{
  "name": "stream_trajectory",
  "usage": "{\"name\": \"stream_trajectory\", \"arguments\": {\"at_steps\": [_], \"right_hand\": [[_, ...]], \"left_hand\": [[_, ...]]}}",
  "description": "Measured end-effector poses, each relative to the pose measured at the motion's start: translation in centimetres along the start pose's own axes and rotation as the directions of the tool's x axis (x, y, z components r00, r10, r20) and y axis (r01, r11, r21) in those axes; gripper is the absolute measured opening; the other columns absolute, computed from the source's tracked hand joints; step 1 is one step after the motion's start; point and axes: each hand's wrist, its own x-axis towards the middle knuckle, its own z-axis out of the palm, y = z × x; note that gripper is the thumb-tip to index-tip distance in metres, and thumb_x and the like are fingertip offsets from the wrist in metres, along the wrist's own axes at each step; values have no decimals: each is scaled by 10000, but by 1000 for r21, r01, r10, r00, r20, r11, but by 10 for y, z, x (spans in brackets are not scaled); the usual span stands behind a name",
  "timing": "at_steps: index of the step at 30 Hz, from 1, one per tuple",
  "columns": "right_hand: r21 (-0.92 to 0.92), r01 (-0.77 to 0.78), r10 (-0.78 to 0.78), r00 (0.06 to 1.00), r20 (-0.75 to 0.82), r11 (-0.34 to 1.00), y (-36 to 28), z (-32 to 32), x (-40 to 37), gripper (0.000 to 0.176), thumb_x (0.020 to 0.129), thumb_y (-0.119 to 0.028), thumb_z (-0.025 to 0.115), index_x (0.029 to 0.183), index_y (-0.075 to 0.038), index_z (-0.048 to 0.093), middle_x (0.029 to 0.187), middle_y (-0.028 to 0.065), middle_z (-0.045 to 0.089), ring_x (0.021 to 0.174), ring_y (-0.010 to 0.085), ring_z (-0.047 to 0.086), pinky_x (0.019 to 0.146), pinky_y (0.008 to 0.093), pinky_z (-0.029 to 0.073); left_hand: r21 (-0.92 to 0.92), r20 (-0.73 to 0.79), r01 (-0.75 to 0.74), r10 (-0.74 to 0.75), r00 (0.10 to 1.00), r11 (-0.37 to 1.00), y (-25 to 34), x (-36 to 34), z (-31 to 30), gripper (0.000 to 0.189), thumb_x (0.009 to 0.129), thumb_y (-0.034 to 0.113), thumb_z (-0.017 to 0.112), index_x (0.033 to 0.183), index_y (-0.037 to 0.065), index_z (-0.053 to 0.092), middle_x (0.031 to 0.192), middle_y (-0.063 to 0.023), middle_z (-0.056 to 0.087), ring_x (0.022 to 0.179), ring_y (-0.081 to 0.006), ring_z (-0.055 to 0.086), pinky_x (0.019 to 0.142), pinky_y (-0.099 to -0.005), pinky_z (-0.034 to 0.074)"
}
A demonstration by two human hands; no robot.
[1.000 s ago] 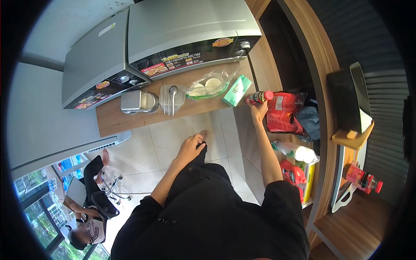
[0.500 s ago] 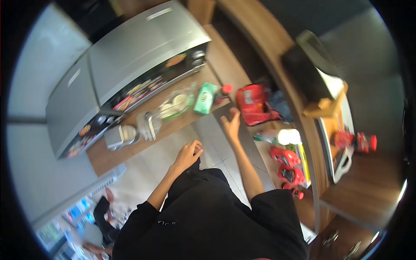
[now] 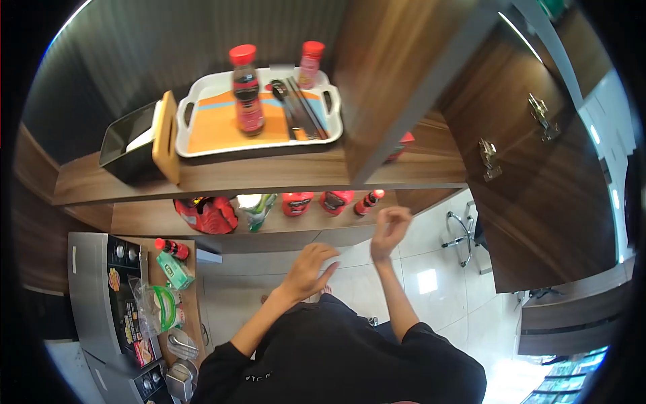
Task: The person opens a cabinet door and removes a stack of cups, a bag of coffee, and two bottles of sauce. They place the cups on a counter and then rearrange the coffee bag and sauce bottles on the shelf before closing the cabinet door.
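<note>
Along the right side a dark wooden cabinet (image 3: 538,168) with metal handles fills the view, and a wooden panel (image 3: 397,81) stands out in front of it. To its left an upper shelf (image 3: 269,176) runs across, with a lower shelf (image 3: 289,223) beneath it. At the far left a silver appliance (image 3: 87,296) stands on a desk (image 3: 195,306).

On the upper shelf lies a white tray (image 3: 256,149) with an orange mat. It carries a tall red-capped bottle (image 3: 247,94), upright near the middle, a second bottle (image 3: 310,64) at the back rim, and chopsticks (image 3: 306,111) between them. Just beside the tray's left end sits a black box (image 3: 131,145) with a wooden side.

On the lower shelf a red bag (image 3: 208,214) lies at the left.

The left hand (image 3: 311,269) is open and empty, fingers stretched out over the tiled floor (image 3: 431,276). The right hand (image 3: 390,232) is raised, fingers loosely curled, holding nothing.

Nearest the right hand, just above and left of it but not touched, a small bottle (image 3: 370,200) with a red cap leans at the right end of the lower shelf.
</note>
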Motion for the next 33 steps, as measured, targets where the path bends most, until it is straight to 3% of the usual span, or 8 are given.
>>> {"name": "stream_trajectory", "arguments": {"at_steps": [4,9,12,16,23,28,30,33], "right_hand": [[-194,80,-88,996,-33,978,-8,-14,114,463,881,-122,758,1246,-38,485,1154,118,514,1022,232,536,906,342,445],[-246,190,-153,975,159,950,4,16,173,777,767,-194,822,1435,-104,436,1295,185,525,1207,356,550,982,421,463],[-117,4,34,945,327,993,20,12,179,746,741,-167,818,1401,-102,477,1277,193,565,1160,362,596,951,430,492],[-23,-121,123,951,283,992,3,-24,161,675,744,-148,808,1355,-87,526,1235,173,609,1092,317,642,931,397,511],[123,-277,221,912,347,953,21,-159,98,870,569,-106,891,1343,-87,496,1304,72,523,1262,255,505,1062,418,426],[59,-632,474,637,608,773,1,-206,80,1107,534,-176,836,1503,-110,304,1337,112,482,1241,291,520,1027,405,463],[-31,-616,359,417,835,787,20,-195,66,1056,532,-232,863,1441,-87,346,1320,98,457,1211,249,520,1028,380,442],[-268,-703,391,15,920,659,37,-145,36,974,526,-168,873,1367,-67,392,1262,80,501,1216,225,511,1037,377,431]], "left_hand": [[84,-103,-166,174,979,983,22,93,76,478,839,-10,695,1275,-14,500,1308,-210,522,1248,-404,502,1052,-485,420],[145,-334,91,-37,942,985,16,178,126,645,1012,203,548,1516,-70,253,1578,-266,266,1453,-430,296,1177,-500,274],[24,-331,214,-194,923,977,2,192,134,687,1063,288,451,1555,-78,143,1621,-277,169,1491,-428,219,1209,-465,221],[-10,-321,353,-337,885,936,0,196,131,677,1070,305,435,1540,-102,168,1613,-285,182,1493,-404,226,1213,-430,225],[-35,-416,203,-199,887,979,1,152,136,685,861,40,653,1486,0,376,1491,-191,448,1379,-352,431,1133,-423,354],[-189,-122,161,-186,975,969,32,79,104,757,746,159,808,1426,54,492,1428,-137,526,1309,-297,511,1086,-414,416],[-402,-50,283,-329,943,871,35,36,98,777,708,280,882,1375,61,548,1361,-134,581,1233,-281,579,1047,-406,463],[-330,-11,505,-538,843,798,20,-46,95,714,699,352,883,1278,31,613,1275,-145,615,1144,-294,618,987,-400,491]]}}
